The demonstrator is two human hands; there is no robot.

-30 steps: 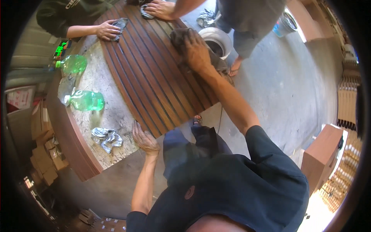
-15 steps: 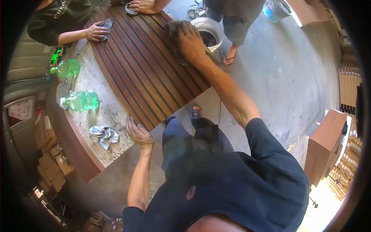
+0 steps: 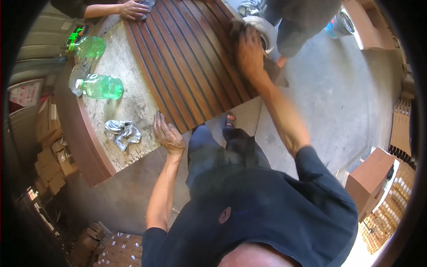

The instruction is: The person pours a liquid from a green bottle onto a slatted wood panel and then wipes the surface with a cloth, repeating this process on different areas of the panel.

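A ribbed brown wooden panel (image 3: 187,66) lies on a rough stone-topped table (image 3: 129,100). My right hand (image 3: 249,51) reaches far out and presses a dark rag (image 3: 237,29) onto the panel's right edge. My left hand (image 3: 168,133) rests on the table's near edge with its fingers spread. It touches the panel's near corner and holds nothing. A crumpled grey cloth (image 3: 122,133) lies just left of that hand.
Two green plastic bottles (image 3: 100,86) (image 3: 89,46) lie on the table's left side. Another person's hand (image 3: 133,9) holds a cloth at the panel's far end. A second person (image 3: 293,22) stands beside a white bucket (image 3: 264,29). Cardboard boxes (image 3: 51,160) are stacked on the left, and a brown box (image 3: 371,178) stands on the right.
My right hand has slid the rag a little along the panel's right edge. My left hand has shifted slightly toward the panel's near corner. The view has tilted.
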